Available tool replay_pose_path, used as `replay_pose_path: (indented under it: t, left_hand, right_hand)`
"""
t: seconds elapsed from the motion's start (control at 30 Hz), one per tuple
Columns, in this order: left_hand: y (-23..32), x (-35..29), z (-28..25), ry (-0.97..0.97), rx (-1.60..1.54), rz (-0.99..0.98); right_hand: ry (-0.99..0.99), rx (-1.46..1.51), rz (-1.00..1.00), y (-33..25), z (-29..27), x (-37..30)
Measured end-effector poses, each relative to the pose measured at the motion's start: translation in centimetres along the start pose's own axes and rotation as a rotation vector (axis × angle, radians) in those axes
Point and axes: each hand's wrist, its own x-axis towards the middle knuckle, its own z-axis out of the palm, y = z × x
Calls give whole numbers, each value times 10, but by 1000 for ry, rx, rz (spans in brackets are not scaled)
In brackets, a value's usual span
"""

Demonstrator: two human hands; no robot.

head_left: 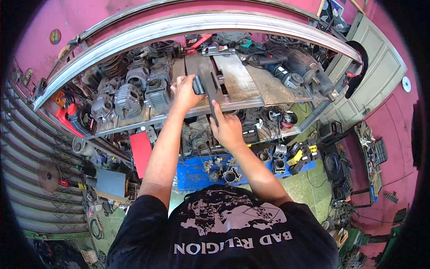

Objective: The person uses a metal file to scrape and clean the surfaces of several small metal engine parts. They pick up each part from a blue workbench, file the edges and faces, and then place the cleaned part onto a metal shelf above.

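My left hand (183, 93) is closed around a short, dark, cylindrical piece (199, 85) above the front of the metal-edged workbench (233, 74). Its exact kind does not show. To the right of it, my right hand (229, 130) grips the near end of a long, flat, dark bar (209, 87), which looks like a file. The bar points away from me and lies close beside the cylindrical piece; I cannot tell whether they touch. Behind the hands, a metal clamp-like fixture (218, 49) sits on the bench boards.
Several finned engine cylinders (127, 99) crowd the bench's left side. A greasy motor (298, 62) lies at the right. Below, a blue board (192, 177) carries more engine parts, near a red panel (141, 152). A pale metal beam (215, 19) arches over the bench.
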Motion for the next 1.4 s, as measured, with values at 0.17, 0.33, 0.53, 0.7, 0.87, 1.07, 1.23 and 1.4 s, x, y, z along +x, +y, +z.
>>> replay_pose_path:
  t: [0.17, 0.33, 0.53, 0.7, 0.87, 1.07, 1.23, 1.4]
  left_hand:
    - [2, -4, -2, 8, 13, 21]
    - [16, -3, -4, -18, 51, -44]
    - [7, 1, -13, -83, 68, -39]
    - [4, -3, -10, -93, -9, -20]
    - [-8, -5, 2, -36, -48, -82]
    - [-5, -26, 36, 52, -93, -270]
    - [-13, -21, 52, -15, -66, -194]
    - [8, 10, 40, -65, -3, -58]
  right_hand:
    - [0, -160, 57, 1, -9, 14]
    - [119, -151, -37, 12, 2, 21]
    - [-148, -87, 81, -3, -22, -32]
    - [34, 13, -63, 18, -14, 21]
    - [123, -67, -74, 24, -13, 22]
    - [-2, -81, 64, 32, -27, 8]
    - [-12, 49, 193, 50, -31, -2]
    - [-34, 202, 316, 69, -33, -10]
